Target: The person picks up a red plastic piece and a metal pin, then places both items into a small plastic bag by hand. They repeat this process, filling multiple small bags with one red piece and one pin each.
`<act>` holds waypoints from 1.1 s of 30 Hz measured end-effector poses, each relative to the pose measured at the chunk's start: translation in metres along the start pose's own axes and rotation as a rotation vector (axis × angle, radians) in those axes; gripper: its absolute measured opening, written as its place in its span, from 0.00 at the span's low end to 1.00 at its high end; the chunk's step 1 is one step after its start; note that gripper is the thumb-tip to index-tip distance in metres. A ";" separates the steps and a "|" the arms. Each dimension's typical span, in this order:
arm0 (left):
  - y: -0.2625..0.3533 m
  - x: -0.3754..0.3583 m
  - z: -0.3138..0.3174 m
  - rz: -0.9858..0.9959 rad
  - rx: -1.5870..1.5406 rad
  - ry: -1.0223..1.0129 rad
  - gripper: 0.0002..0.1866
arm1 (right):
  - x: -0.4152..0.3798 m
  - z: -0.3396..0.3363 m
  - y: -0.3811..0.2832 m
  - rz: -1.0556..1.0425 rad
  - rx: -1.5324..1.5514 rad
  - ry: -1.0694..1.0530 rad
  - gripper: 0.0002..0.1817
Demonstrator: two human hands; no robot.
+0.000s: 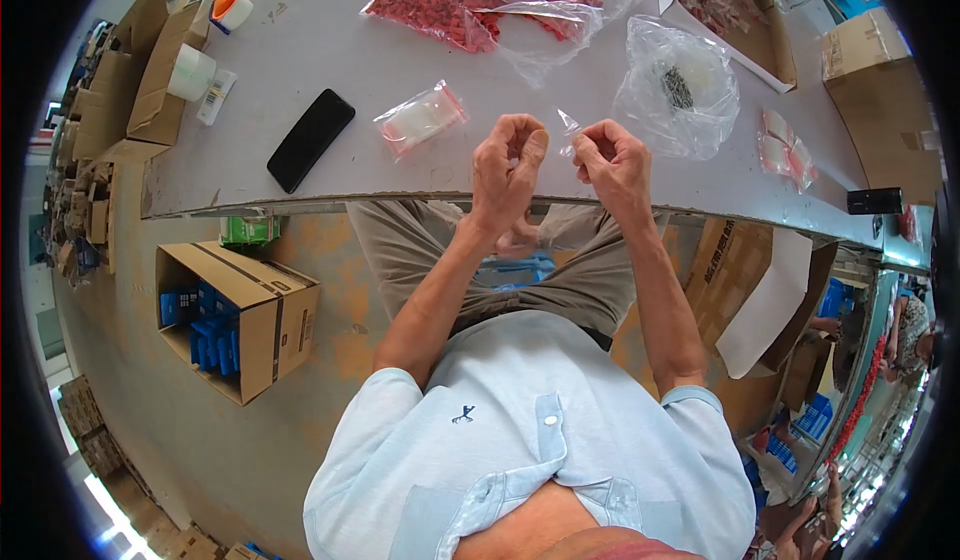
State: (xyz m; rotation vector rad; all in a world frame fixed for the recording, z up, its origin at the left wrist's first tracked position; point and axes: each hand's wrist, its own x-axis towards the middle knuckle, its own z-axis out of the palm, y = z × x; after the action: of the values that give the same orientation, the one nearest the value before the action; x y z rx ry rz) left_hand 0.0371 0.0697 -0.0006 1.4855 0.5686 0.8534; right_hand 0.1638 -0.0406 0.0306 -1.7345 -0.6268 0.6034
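My left hand (507,168) is at the table's front edge, fingers curled and thumb against the index finger. Whatever it may hold is hidden or too small to make out. Close beside it, my right hand (617,165) pinches a small clear plastic bag (568,123), which shows as a shiny scrap at the fingertips. A pack of small clear bags with red edges (420,122) lies left of my hands. Beyond my right hand rests a large clear bag (712,110) with small dark metal pieces (677,88) inside.
A big bag of red pieces (440,10) lies at the back, near an open carton (780,45). A black phone (311,141) and a tape roll (191,72) are left. More small packs (786,150) lie right. A carton of blue boxes (255,310) stands on the floor.
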 end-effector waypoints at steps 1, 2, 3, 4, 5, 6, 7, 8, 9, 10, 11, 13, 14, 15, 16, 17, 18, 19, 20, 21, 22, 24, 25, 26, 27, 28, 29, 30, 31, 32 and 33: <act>-0.002 -0.003 0.000 0.039 0.039 -0.032 0.10 | 0.000 0.001 0.000 -0.001 0.000 0.000 0.07; -0.004 -0.005 -0.001 0.078 0.079 -0.063 0.12 | 0.000 0.003 -0.001 0.005 0.054 -0.004 0.08; -0.001 -0.008 -0.001 0.076 0.081 -0.061 0.12 | 0.000 0.004 0.000 0.013 0.108 -0.009 0.08; 0.001 -0.009 0.000 0.065 0.141 -0.083 0.13 | -0.001 0.006 0.002 0.015 0.110 -0.011 0.08; 0.003 -0.010 0.001 0.055 0.201 -0.105 0.13 | -0.001 0.007 0.005 0.021 0.177 -0.024 0.07; 0.004 -0.010 0.001 0.053 0.202 -0.104 0.13 | -0.001 0.008 0.007 0.027 0.243 -0.036 0.07; 0.006 -0.009 0.001 0.012 0.187 -0.108 0.13 | -0.002 0.008 0.009 0.027 0.244 -0.036 0.07; 0.006 -0.008 0.001 -0.029 0.172 -0.111 0.13 | -0.003 0.008 0.011 0.039 0.284 -0.045 0.07; 0.005 -0.006 0.000 -0.028 0.173 -0.112 0.13 | -0.004 0.008 0.012 0.049 0.324 -0.054 0.07; 0.003 -0.005 0.000 -0.019 0.160 -0.106 0.11 | -0.006 0.008 0.011 0.048 0.325 -0.054 0.07; 0.001 -0.005 0.000 -0.010 0.148 -0.100 0.08 | -0.007 0.008 0.011 0.040 0.341 -0.066 0.07; 0.004 -0.005 0.001 -0.021 0.135 -0.098 0.07 | -0.010 0.009 0.009 0.030 0.358 -0.076 0.07; 0.005 -0.005 0.002 -0.032 0.120 -0.097 0.06 | -0.011 0.010 0.008 0.005 0.288 -0.052 0.07; 0.003 -0.005 0.002 -0.032 0.119 -0.097 0.06 | -0.013 0.011 0.007 -0.021 0.217 -0.029 0.07; 0.001 -0.006 0.003 -0.067 0.091 -0.074 0.05 | -0.015 0.012 0.007 -0.021 0.217 -0.030 0.07; -0.001 -0.005 0.003 -0.101 0.063 -0.049 0.04 | -0.017 0.013 0.007 -0.070 0.159 -0.001 0.06; 0.000 -0.006 0.004 -0.101 0.064 -0.048 0.04 | -0.019 0.014 0.007 -0.120 0.101 0.028 0.06; 0.000 -0.007 0.005 -0.094 0.068 -0.006 0.04 | -0.020 0.015 0.006 -0.120 0.101 0.027 0.06; 0.001 -0.007 0.006 -0.087 0.072 0.036 0.04 | -0.022 0.016 0.005 -0.171 0.041 0.044 0.05; 0.003 -0.008 0.007 -0.086 0.073 0.036 0.04 | -0.024 0.017 0.004 -0.221 -0.019 0.061 0.05; 0.005 -0.009 0.008 -0.038 0.197 0.056 0.04 | -0.024 0.018 0.004 -0.223 -0.018 0.062 0.05; 0.007 -0.010 0.009 0.010 0.321 0.075 0.04 | -0.026 0.020 0.004 -0.329 -0.160 0.084 0.04; 0.007 -0.010 0.009 -0.010 0.300 0.068 0.05 | -0.026 0.022 0.003 -0.331 -0.160 0.085 0.04; 0.007 -0.009 0.009 -0.030 0.278 0.058 0.05 | -0.027 0.023 0.003 -0.330 -0.127 0.091 0.03; 0.009 -0.010 0.010 -0.028 0.275 0.052 0.05 | -0.027 0.024 0.002 -0.328 -0.096 0.100 0.03; 0.011 -0.010 0.011 -0.098 0.205 0.061 0.05 | -0.028 0.025 0.002 -0.331 -0.100 0.112 0.03; 0.013 -0.010 0.014 -0.166 0.132 0.062 0.04 | -0.028 0.025 0.002 -0.326 -0.098 0.116 0.03; 0.012 -0.010 0.015 -0.159 0.118 0.041 0.04 | -0.027 0.023 0.004 -0.321 -0.099 0.124 0.03; 0.008 -0.010 0.016 -0.143 0.023 0.049 0.04 | -0.026 0.023 0.007 -0.336 -0.116 0.138 0.03; 0.004 -0.009 0.016 -0.127 -0.074 0.055 0.04 | -0.026 0.022 0.008 -0.342 -0.132 0.164 0.03; 0.003 -0.009 0.016 -0.127 -0.040 0.023 0.04 | -0.027 0.021 0.008 -0.331 -0.122 0.160 0.03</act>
State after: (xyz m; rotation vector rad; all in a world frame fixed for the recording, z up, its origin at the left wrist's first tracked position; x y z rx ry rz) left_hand 0.0439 0.0528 0.0012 1.3897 0.6523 0.7799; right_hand 0.1307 -0.0456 0.0203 -1.7219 -0.8283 0.1968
